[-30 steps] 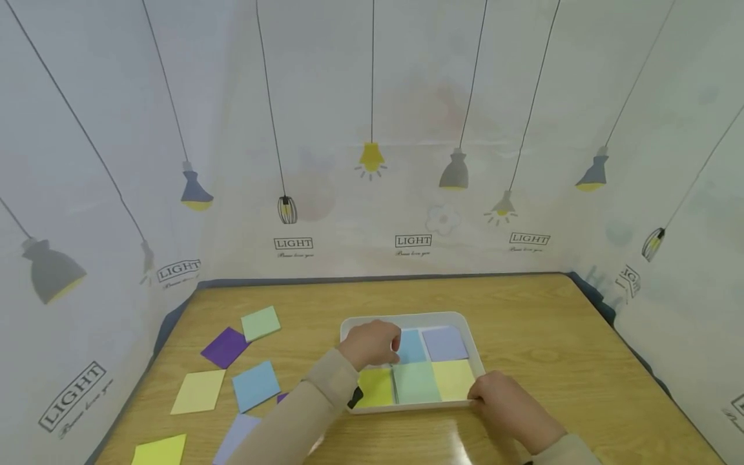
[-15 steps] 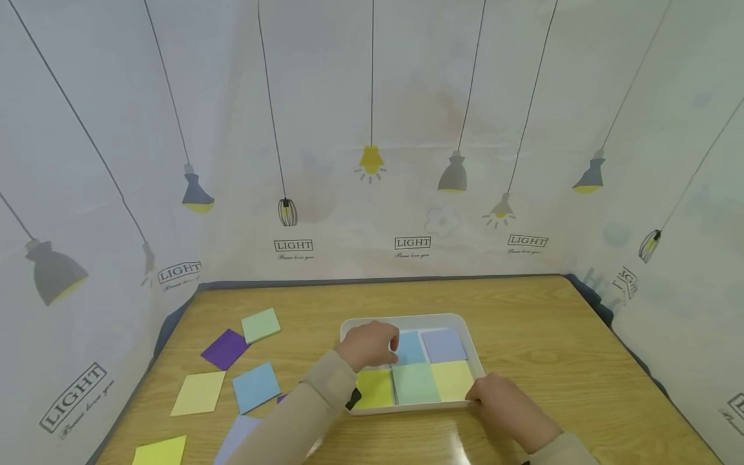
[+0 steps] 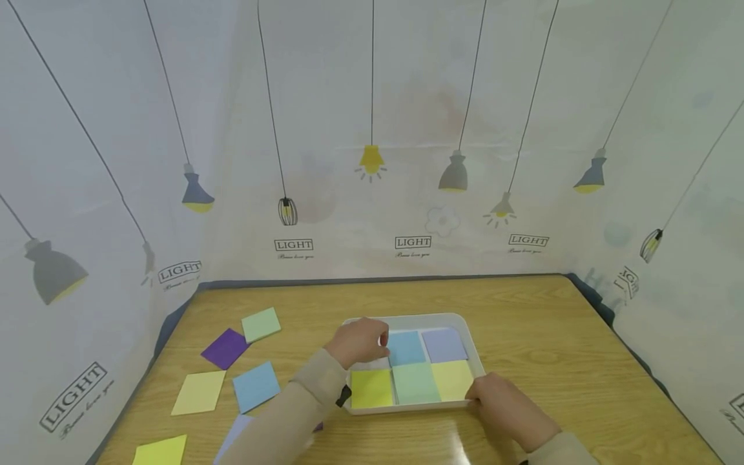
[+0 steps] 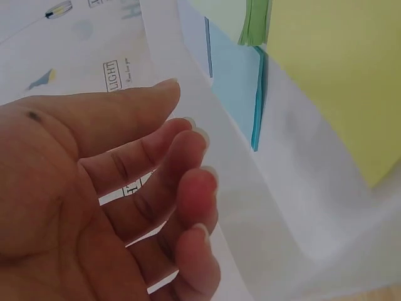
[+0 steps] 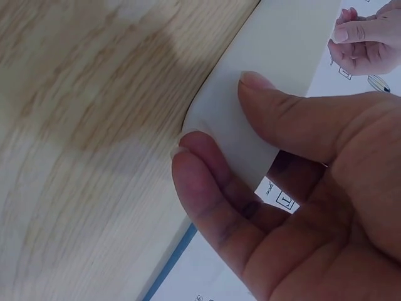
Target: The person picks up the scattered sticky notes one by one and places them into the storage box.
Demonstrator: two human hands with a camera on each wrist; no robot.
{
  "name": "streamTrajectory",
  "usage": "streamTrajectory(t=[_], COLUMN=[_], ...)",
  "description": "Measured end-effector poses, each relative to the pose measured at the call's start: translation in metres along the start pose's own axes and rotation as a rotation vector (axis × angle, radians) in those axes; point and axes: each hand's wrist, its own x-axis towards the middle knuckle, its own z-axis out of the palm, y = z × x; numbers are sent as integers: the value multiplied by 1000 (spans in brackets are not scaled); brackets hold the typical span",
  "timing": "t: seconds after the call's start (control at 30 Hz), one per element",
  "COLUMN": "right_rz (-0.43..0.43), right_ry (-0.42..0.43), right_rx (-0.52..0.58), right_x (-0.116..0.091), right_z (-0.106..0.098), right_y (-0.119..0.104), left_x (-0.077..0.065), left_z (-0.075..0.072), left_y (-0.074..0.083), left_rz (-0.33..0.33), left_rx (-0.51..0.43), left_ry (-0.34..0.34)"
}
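Note:
A white tray (image 3: 427, 316) holds pads of sticky notes: blue (image 3: 407, 349) and lavender (image 3: 444, 345) behind, bright yellow (image 3: 372, 389), mint green (image 3: 416, 383) and pale yellow (image 3: 453, 380) in front. Over the tray's back left part hovers my left hand (image 3: 357, 341), nearest the blue pad. The left wrist view shows this hand (image 4: 94, 188) with loosely bent fingers and nothing between them. My right hand (image 3: 514, 410) is at the tray's front right corner. In the right wrist view its thumb and fingers pinch the tray wall (image 5: 232, 119).
On the wooden table (image 3: 581, 361), left of the tray, lie light green (image 3: 261, 324), purple (image 3: 225, 349), pale yellow (image 3: 198, 392), blue (image 3: 256, 387), lavender (image 3: 234, 436) and bright yellow (image 3: 160, 451) sticky notes. The left sleeve partly covers some. A curtain printed with lamps surrounds the table.
My left hand has shifted slightly left, uncovering more of the blue and bright yellow pads in the tray. My right hand keeps its grip on the tray corner.

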Motion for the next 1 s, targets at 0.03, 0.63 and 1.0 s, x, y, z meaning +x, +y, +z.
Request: streamTrajectory(t=[0.03, 0.63, 1.0], right_rz=[2, -24, -72], right_ry=[4, 24, 30], right_rx=[-4, 5, 7], right_x=[0, 1, 0], right_z=[0, 3, 1], right_y=[-1, 4, 4], left_x=[0, -8, -17], left_z=[0, -15, -16], left_y=[-2, -55, -70], left_rz=[-6, -139, -188], left_rx=[-5, -71, -133], left_ry=[3, 53, 113])
